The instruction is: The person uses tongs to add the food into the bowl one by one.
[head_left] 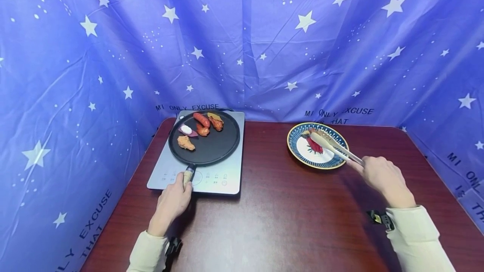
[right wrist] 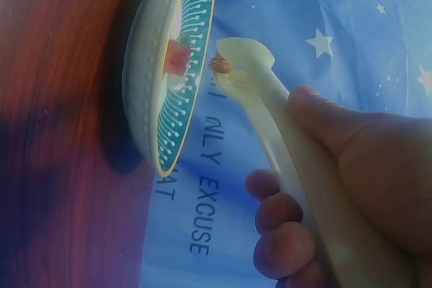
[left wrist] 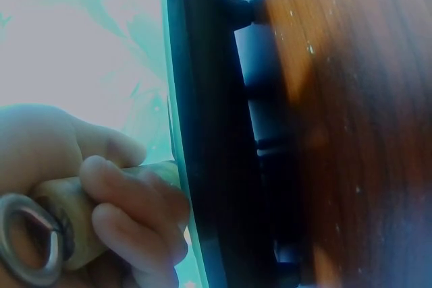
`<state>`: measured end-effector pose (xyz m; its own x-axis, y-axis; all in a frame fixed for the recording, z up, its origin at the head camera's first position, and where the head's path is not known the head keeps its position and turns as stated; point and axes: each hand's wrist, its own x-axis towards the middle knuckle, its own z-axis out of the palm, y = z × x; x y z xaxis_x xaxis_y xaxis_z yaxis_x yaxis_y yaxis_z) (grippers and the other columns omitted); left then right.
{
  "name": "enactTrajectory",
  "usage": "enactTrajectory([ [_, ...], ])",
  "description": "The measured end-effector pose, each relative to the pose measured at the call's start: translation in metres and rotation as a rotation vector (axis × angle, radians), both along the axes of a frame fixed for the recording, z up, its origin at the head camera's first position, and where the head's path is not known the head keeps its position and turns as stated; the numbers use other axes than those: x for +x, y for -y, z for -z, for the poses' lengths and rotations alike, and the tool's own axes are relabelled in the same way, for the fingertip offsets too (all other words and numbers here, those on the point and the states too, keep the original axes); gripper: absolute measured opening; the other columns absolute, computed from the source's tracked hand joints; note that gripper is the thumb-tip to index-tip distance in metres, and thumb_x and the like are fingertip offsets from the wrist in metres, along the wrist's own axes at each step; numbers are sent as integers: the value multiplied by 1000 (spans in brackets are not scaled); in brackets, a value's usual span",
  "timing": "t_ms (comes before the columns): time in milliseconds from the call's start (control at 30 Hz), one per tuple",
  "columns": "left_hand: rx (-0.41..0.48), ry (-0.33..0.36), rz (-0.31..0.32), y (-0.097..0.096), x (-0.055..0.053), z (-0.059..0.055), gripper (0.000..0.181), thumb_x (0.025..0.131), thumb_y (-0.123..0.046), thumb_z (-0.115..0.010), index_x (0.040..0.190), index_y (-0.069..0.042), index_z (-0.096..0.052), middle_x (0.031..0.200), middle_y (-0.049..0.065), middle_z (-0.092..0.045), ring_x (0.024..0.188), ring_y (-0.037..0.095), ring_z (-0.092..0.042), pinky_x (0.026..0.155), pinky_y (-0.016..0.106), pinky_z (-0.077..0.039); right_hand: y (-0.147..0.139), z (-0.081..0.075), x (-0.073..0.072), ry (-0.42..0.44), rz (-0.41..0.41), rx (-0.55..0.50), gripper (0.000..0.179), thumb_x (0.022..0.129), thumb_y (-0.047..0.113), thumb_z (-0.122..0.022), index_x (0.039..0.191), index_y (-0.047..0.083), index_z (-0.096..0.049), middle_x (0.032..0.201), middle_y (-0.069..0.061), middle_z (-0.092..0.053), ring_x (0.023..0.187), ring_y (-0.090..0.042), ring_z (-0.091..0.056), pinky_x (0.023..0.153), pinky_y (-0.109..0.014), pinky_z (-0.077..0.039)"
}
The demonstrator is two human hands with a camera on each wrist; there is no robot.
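Note:
My left hand (head_left: 174, 200) grips the wooden handle (head_left: 187, 176) of a round black frying pan (head_left: 213, 150). The left wrist view shows fingers curled round this handle (left wrist: 77, 224), with a metal ring at its end. On the pan lie a red sausage (head_left: 201, 119), a breaded drumstick (head_left: 185, 142), browned chicken pieces (head_left: 216, 122) and a white-and-purple piece (head_left: 187, 129). My right hand (head_left: 383, 179) holds pale tongs (head_left: 334, 147) over a blue-patterned plate (head_left: 296, 156). A small reddish-brown piece (right wrist: 219, 64) sits between the tong tips, raised off the plate. A red piece (head_left: 314, 146) lies on the plate.
The pan stands on a silver induction cooker (head_left: 234, 171) at the table's left. A dark red wooden table (head_left: 272, 213) extends between cooker and plate. Blue star-printed curtains (head_left: 242, 45) hang close behind the table and along both sides.

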<state>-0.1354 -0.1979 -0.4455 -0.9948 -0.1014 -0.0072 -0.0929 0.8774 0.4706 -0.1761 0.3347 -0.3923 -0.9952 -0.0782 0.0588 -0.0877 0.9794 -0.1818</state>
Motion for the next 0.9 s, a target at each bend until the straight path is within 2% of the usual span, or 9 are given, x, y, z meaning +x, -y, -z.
enactTrajectory([
  [333,1,-1,8,0,0,1,40,95,-27,-44,128,-5,-45,77,19,-60,67,36,-61,54,48,-43,13,-3,2,-60,-36,3,52,94,50,-50,63,8,-52,52,-8,-46,46,-32,-50,42,-47,-36],
  [700,0,6,12,1,-1,0,40,95,-27,-44,127,-4,-44,77,20,-60,68,37,-61,54,49,-43,35,-11,-3,-88,-55,12,50,93,48,-52,63,9,-52,53,-7,-47,48,-32,-52,43,-48,-38],
  [900,4,6,15,1,0,0,41,95,-27,-43,128,-3,-44,78,20,-61,69,38,-61,55,49,-43,56,-19,-7,-93,-64,26,52,94,52,-48,64,9,-53,54,-8,-47,50,-32,-52,46,-49,-39],
])
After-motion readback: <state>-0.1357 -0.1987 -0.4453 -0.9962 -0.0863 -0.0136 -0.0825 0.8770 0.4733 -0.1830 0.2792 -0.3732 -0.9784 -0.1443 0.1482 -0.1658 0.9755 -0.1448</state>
